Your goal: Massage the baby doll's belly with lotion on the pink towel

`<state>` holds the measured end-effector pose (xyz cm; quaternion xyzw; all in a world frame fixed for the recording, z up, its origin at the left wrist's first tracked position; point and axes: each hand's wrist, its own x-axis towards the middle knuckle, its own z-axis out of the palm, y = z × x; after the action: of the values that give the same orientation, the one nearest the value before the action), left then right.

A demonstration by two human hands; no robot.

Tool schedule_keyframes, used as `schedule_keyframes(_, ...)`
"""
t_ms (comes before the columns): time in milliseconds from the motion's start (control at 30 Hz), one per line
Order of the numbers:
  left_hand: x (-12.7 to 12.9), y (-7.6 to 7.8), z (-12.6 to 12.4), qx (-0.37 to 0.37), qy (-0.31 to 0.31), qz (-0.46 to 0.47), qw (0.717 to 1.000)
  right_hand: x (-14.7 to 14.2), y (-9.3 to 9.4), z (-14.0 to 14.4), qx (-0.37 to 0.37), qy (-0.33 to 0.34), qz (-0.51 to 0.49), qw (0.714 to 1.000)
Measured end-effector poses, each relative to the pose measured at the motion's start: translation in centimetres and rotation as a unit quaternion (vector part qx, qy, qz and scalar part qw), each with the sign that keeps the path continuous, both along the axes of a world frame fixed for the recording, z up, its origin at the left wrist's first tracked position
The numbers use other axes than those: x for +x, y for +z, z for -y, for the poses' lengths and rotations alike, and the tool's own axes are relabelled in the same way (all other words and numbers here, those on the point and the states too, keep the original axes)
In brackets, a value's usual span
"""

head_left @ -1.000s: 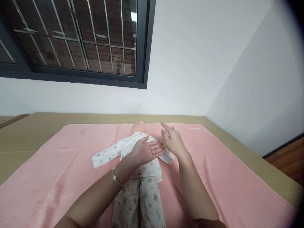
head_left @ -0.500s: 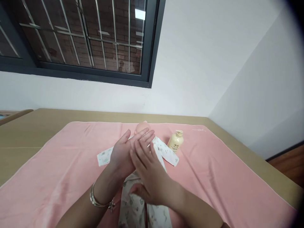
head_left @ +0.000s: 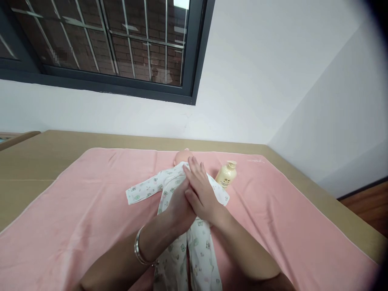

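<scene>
My right hand (head_left: 203, 194) lies across my left hand (head_left: 182, 208), palm side down, with its fingers stretched out towards the far wall. My left hand is mostly covered, and its fingers are hidden behind the right. Nothing shows between the two hands. Below them, a white baby romper (head_left: 147, 188) with a small print is spread out, sleeves to the sides and legs towards me. Just past its collar is a rounded pink thing (head_left: 182, 155), partly hidden. A cream-coloured pump bottle (head_left: 226, 173) stands beside the right sleeve.
A pink blanket (head_left: 100, 194) covers much of the wooden tabletop (head_left: 69, 141). Behind it is a white wall (head_left: 236, 81) with a dark-framed, barred window (head_left: 121, 44). Brown wood (head_left: 370, 206) shows at the far right.
My right hand has slid over my left, covering its palm and fingers, which were in view before. Both hands shifted slightly right, uncovering the romper's left sleeve and chest.
</scene>
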<state>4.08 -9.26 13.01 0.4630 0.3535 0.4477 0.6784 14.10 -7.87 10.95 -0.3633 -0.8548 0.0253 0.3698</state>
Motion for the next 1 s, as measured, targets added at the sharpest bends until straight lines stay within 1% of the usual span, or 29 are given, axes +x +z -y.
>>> schedule_keyframes(67, -1.5, 1.5, -0.1, -0.024, -0.038, 0.047, 0.998, 0.1, -0.3, -0.7, -0.033, -0.054, -0.001, 0.998)
schedule_keyframes(133, -2.7, 2.5, -0.6, -0.039, -0.044, 0.082, 0.995, -0.3, -0.5, -0.6, -0.051, -0.069, 0.006, 0.996)
schedule_keyframes(167, -3.2, 2.8, -1.0, -0.042, -0.029, 0.093, 0.994, -0.6, -0.6, -0.3, -0.053, -0.057, 0.012, 0.997)
schedule_keyframes(200, -3.4, 2.8, -1.5, -0.039, 0.001, 0.097, 0.994, -1.0, -0.7, 0.1, -0.049, -0.031, 0.021, 0.998)
schedule_keyframes(267, -3.7, 2.4, -2.7, -0.004, 0.086, 0.103, 0.991, -1.7, -0.6, 1.0, -0.035, 0.042, 0.036, 0.998)
schedule_keyframes(333, -3.9, 1.4, -4.2, 0.050, 0.170, 0.099, 0.979, -2.2, -0.7, 1.4, -0.025, 0.101, 0.036, 0.994)
schedule_keyframes(367, -3.9, 0.6, -5.1, 0.075, 0.202, 0.089, 0.973, -2.3, -0.9, 1.3, -0.027, 0.112, 0.033, 0.993)
schedule_keyframes(400, -4.0, -0.2, -6.0, 0.086, 0.223, 0.073, 0.968, -2.3, -1.3, 0.9, -0.034, 0.110, 0.029, 0.993)
schedule_keyframes(467, -4.1, -2.1, -7.7, 0.096, 0.255, 0.032, 0.962, -2.2, -2.5, -0.5, -0.055, 0.072, 0.026, 0.996)
schedule_keyframes(567, -4.2, -4.9, -9.4, 0.158, 0.297, -0.054, 0.940, -1.9, -4.8, -3.5, -0.086, -0.010, 0.058, 0.995)
schedule_keyframes(633, -4.1, -6.5, -9.9, 0.186, 0.305, -0.116, 0.927, -1.4, -6.0, -5.2, -0.100, -0.029, 0.096, 0.990)
schedule_keyframes(700, -3.9, -7.9, -10.0, 0.208, 0.303, -0.160, 0.916, -0.7, -6.5, -6.4, -0.109, -0.033, 0.121, 0.986)
schedule_keyframes(767, -3.6, -9.0, -9.9, 0.229, 0.303, -0.188, 0.906, 0.2, -6.4, -7.1, -0.130, -0.054, 0.122, 0.983)
schedule_keyframes(800, -3.5, -9.4, -9.9, 0.239, 0.306, -0.198, 0.900, 0.5, -6.3, -7.2, -0.147, -0.078, 0.116, 0.979)
schedule_keyframes(867, -3.4, -10.1, -9.8, 0.251, 0.315, -0.208, 0.891, 0.7, -6.1, -7.1, -0.181, -0.152, 0.106, 0.966)
schedule_keyframes(933, -3.3, -10.5, -9.8, 0.260, 0.330, -0.206, 0.884, 0.1, -6.2, -6.3, -0.196, -0.235, 0.107, 0.946)
schedule_keyframes(967, -3.3, -10.6, -9.8, 0.264, 0.336, -0.203, 0.881, -0.4, -6.3, -5.7, -0.192, -0.258, 0.114, 0.940)
schedule_keyframes(1000, -3.3, -10.8, -9.9, 0.267, 0.342, -0.198, 0.879, -1.0, -6.5, -5.1, -0.181, -0.262, 0.126, 0.939)
